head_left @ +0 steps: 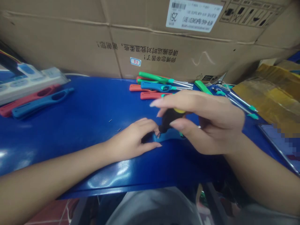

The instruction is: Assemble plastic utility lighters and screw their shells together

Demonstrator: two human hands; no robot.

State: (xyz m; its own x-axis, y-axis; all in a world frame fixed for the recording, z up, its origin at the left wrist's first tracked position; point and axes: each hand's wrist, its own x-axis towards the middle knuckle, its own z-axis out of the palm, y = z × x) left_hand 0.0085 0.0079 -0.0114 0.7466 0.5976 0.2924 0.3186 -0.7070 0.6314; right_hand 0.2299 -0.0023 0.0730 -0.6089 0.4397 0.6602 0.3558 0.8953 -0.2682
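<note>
My left hand (134, 136) lies low on the blue tabletop, its fingers closed on the near end of a blue long-necked lighter (170, 135) that rests flat. My right hand (211, 120) is raised over the lighter and grips a black screwdriver (169, 120) with a yellow band. The screwdriver points down at the lighter's left end, close to my left fingertips; its tip is hidden. Part of the lighter's metal neck is covered by my right hand. Two small metal pins or screws (119, 129) lie left of my left hand.
Behind my hands is a pile of green, red and blue lighters (156, 86). Red (30, 98) and blue (42, 103) handle shells lie beside a white power strip (30, 79). Metal tubes (243, 101), a cardboard box (140, 34) and a phone-like screen (276, 143) stand around.
</note>
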